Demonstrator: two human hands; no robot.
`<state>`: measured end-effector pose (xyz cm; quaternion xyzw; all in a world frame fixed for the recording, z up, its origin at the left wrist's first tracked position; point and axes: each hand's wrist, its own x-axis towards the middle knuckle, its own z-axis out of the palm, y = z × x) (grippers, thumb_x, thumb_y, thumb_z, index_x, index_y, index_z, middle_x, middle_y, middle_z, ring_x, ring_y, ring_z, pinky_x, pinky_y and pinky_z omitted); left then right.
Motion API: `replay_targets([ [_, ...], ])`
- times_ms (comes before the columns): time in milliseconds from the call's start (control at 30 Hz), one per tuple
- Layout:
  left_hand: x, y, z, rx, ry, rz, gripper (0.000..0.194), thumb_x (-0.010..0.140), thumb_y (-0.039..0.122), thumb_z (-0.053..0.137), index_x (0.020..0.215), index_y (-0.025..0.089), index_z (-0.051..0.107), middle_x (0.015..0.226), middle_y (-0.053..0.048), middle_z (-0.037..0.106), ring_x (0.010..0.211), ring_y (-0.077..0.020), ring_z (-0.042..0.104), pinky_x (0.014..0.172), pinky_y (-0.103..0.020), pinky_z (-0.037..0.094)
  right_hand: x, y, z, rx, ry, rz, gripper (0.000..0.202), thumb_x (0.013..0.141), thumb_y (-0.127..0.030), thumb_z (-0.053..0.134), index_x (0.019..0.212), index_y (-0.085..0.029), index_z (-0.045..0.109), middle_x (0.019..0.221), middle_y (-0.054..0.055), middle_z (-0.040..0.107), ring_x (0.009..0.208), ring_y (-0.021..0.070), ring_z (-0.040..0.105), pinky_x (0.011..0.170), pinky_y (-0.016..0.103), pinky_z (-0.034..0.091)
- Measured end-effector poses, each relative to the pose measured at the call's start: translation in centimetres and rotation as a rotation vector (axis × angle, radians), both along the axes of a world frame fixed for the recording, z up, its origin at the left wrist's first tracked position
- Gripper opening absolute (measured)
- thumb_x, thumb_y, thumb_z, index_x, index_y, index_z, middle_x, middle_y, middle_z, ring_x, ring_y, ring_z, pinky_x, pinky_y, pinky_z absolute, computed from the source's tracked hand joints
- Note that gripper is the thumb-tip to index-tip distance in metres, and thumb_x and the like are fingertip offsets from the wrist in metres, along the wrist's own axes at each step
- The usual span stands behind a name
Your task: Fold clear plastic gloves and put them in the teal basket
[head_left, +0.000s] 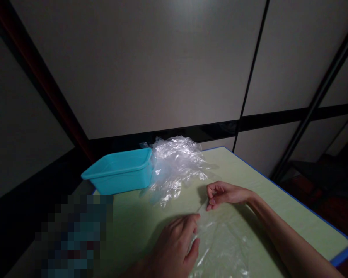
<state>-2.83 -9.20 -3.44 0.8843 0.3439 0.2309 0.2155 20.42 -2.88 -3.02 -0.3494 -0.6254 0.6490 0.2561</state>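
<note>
A thin, clear plastic sheet point(220, 247) lies spread near the front of the table; whether it is a bag I cannot tell. My right hand point(224, 194) pinches its far edge between thumb and fingers. Just nearer and to the left is my left hand point(178, 241), its fingers curled and its fingertips at the same edge, a short taut stretch of plastic running between both hands. The left thumb stands a little apart from the index finger. Beyond the hands sits a loose pile of crumpled clear plastic point(176, 162), shiny and see-through.
A turquoise plastic basin point(121, 179) stands at the table's far left, touching the plastic pile. The pale green table point(266, 189) has a blue edge. Behind it rise large grey cabinet panels point(162, 69) with black strips. A blurred-out patch covers the lower left.
</note>
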Motion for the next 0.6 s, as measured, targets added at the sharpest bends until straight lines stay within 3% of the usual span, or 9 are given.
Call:
replay_targets([
  [67,-0.1,-0.2,-0.2,0.010,0.017,-0.006,0.036,0.068,0.016,0.056,0.104,0.020,0.053,0.095,-0.008,0.062,0.090,-0.0254,0.056,0.081,-0.038,0.043,0.6,0.1,0.3,0.020,-0.035,-0.088,0.028,0.067,-0.032,0.067,0.066,-0.015,0.045,0.058,-0.006,0.053,0.061,0.0134,0.064,0.049,0.019,0.042],
  [167,0.0,-0.2,-0.2,0.050,0.035,0.008,0.037,0.060,0.014,0.057,0.096,0.019,0.056,0.094,-0.007,0.061,0.087,-0.0256,0.055,0.079,-0.040,0.044,1.4,0.3,0.9,0.121,-0.085,-0.328,0.029,0.071,-0.037,0.063,0.067,-0.017,0.042,0.049,-0.010,0.043,0.037,0.0063,0.053,0.033,0.014,0.027],
  [267,0.2,-0.2,0.2,0.102,0.007,-0.010,0.029,0.060,0.011,0.053,0.088,0.016,0.057,0.088,-0.007,0.062,0.083,-0.0232,0.056,0.075,-0.039,0.047,1.1,0.2,1.7,0.240,-0.044,-0.492,0.028,0.073,-0.039,0.060,0.068,-0.017,0.043,0.045,-0.011,0.040,0.032,0.0037,0.044,0.031,0.014,0.024],
  [400,0.4,0.1,0.3,0.186,-0.034,-0.046,0.026,0.068,0.009,0.050,0.091,0.016,0.059,0.097,-0.007,0.063,0.090,-0.0217,0.057,0.080,-0.039,0.047,-0.6,-0.3,2.1,0.313,0.026,-0.371,0.026,0.077,-0.041,0.056,0.073,-0.017,0.048,0.063,-0.001,0.057,0.059,0.0102,0.058,0.050,0.020,0.043],
  [500,0.2,0.3,0.0,0.233,-0.027,-0.063,0.032,0.070,0.010,0.050,0.099,0.017,0.059,0.105,-0.007,0.062,0.097,-0.0222,0.056,0.085,-0.041,0.046,-1.5,-0.6,1.5,0.296,-0.027,-0.204,0.027,0.080,-0.042,0.052,0.078,-0.016,0.050,0.074,0.004,0.063,0.067,0.0121,0.059,0.052,0.021,0.043],
  [600,0.1,0.4,-0.3,0.228,-0.018,-0.063,0.030,0.072,0.010,0.049,0.099,0.017,0.060,0.100,-0.006,0.064,0.095,-0.0218,0.058,0.083,-0.040,0.047,-1.1,-0.2,0.3,0.257,-0.139,-0.158,0.023,0.081,-0.039,0.050,0.082,-0.016,0.049,0.070,0.004,0.064,0.059,0.0120,0.059,0.044,0.018,0.038],
])
